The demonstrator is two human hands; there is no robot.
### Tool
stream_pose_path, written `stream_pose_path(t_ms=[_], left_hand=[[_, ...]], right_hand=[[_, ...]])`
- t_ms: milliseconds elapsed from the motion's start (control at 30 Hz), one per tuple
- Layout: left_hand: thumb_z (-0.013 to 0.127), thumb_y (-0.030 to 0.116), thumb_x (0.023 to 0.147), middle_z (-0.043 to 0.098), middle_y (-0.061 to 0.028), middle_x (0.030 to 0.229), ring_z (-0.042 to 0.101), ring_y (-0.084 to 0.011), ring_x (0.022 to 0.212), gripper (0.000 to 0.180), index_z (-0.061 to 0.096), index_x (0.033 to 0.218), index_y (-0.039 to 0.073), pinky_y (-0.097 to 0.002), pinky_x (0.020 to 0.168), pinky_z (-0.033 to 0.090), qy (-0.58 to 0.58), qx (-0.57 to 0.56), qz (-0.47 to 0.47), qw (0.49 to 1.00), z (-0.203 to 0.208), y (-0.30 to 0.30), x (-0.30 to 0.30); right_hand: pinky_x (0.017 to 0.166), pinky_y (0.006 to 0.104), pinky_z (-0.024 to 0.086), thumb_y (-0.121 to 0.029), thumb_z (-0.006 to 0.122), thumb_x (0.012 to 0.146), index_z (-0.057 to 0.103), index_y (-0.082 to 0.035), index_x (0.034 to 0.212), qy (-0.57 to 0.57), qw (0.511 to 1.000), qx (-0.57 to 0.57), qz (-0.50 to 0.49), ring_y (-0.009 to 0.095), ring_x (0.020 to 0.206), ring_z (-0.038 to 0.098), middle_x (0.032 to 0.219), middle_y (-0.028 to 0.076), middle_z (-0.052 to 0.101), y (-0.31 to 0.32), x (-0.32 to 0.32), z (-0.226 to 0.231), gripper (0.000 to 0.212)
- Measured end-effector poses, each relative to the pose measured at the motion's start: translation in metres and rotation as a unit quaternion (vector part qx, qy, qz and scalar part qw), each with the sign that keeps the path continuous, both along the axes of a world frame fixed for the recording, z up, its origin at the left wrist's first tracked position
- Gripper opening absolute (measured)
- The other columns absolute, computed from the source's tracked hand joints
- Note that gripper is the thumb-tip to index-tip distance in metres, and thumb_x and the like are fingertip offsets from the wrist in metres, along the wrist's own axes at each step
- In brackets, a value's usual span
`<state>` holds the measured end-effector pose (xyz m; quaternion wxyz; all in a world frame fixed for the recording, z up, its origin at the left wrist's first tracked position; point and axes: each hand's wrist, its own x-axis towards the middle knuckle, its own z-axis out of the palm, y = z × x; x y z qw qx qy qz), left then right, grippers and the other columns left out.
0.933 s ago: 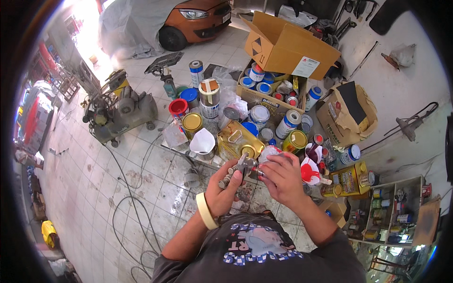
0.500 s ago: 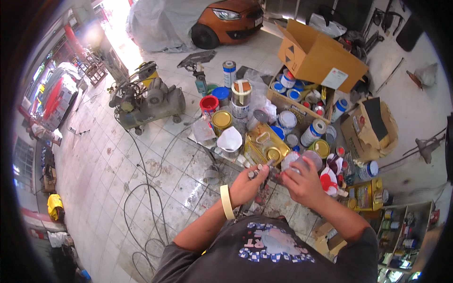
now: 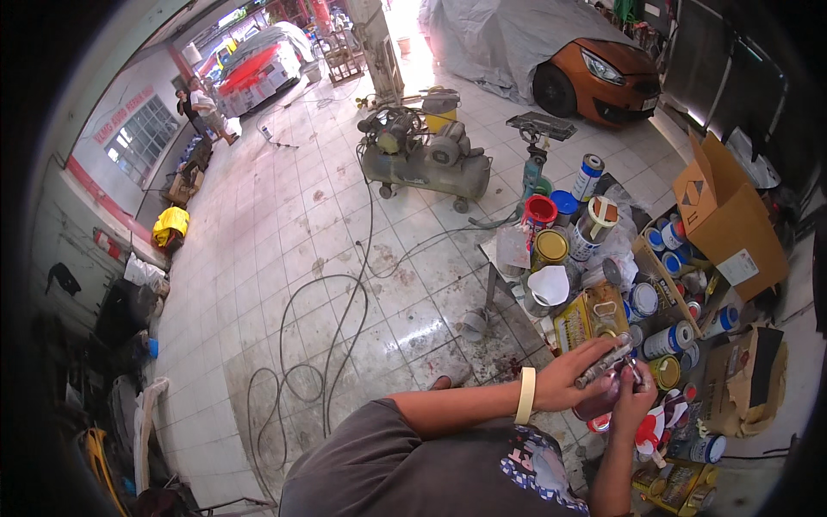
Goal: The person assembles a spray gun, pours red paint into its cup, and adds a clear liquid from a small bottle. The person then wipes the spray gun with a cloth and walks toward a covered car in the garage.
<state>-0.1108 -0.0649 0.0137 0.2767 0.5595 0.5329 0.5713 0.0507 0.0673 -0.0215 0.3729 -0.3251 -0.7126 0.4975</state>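
At the front edge of the crowded paint table, my left hand (image 3: 568, 376) is closed round a metal spray gun (image 3: 601, 366). A dark reddish cup (image 3: 598, 403) hangs against it, between my two hands. My right hand (image 3: 636, 398) grips the gun's other side, fingers bent round a shiny metal part. Its fingertips are partly hidden by the gun. Just beyond my hands lies a gold rectangular tin (image 3: 579, 323). A can topped with white paper (image 3: 549, 286) stands to its left.
Several cans crowd the table, with an open cardboard box (image 3: 732, 220) behind them. An air compressor (image 3: 431, 168) stands on the tiled floor, its dark hose (image 3: 332, 345) looped to my left. An orange car (image 3: 594, 82) under a grey cover is parked at the back.
My view has swung left, so the table sits further right. My hands have come together; the cup that my right hand held apart is now against the spray gun.
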Motion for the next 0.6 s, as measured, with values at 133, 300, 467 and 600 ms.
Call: stream_pose_path(t_ms=[133, 300, 467, 600], left_hand=[[0.061, 0.041, 0.098, 0.030, -0.0224, 0.160, 0.028, -0.0334, 0.150, 0.079, 0.026, 0.156, 0.000, -0.0415, 0.122, 0.022, 0.007, 0.016, -0.023, 1.000, -0.007, -0.004, 0.002], [0.058, 0.033, 0.101, 0.021, -0.0193, 0.165, 0.021, -0.0279, 0.153, 0.069, 0.027, 0.153, 0.000, -0.0420, 0.123, 0.016, -0.174, 0.040, -0.096, 0.979, -0.010, -0.011, -0.003], [0.047, 0.017, 0.107, 0.025, -0.0172, 0.163, 0.024, -0.0244, 0.152, 0.051, 0.028, 0.151, 0.001, -0.0386, 0.122, 0.021, -0.301, 0.005, -0.085, 0.950, -0.029, -0.025, -0.003], [0.045, 0.023, 0.108, 0.037, -0.0139, 0.158, 0.032, -0.0202, 0.146, 0.051, 0.031, 0.153, 0.002, -0.0356, 0.120, 0.025, -0.280, -0.028, -0.024, 0.959, -0.014, -0.045, -0.002]], right_hand=[[0.079, 0.0279, 0.050, -0.011, 0.065, 0.098, 0.064, 0.002, 0.108, 0.019, 1.000, -0.011, 0.003, 0.013, 0.085, 0.062, 0.095, 0.006, 0.068, 0.000, 0.001, 0.004, 0.017], [0.083, 0.0327, 0.050, -0.018, 0.067, 0.096, 0.063, 0.002, 0.103, -0.033, 0.994, 0.091, 0.043, 0.021, 0.088, 0.064, 0.096, 0.011, 0.068, -0.006, -0.002, 0.021, 0.021], [0.089, 0.0404, 0.049, -0.016, 0.071, 0.089, 0.065, 0.001, 0.104, -0.042, 0.976, 0.197, 0.088, 0.032, 0.095, 0.064, 0.101, 0.016, 0.068, -0.017, -0.007, 0.018, 0.023], [0.090, 0.0431, 0.049, -0.012, 0.070, 0.087, 0.066, -0.001, 0.104, -0.038, 0.973, 0.214, 0.077, 0.035, 0.096, 0.064, 0.102, 0.017, 0.069, -0.035, -0.018, 0.020, 0.022]])
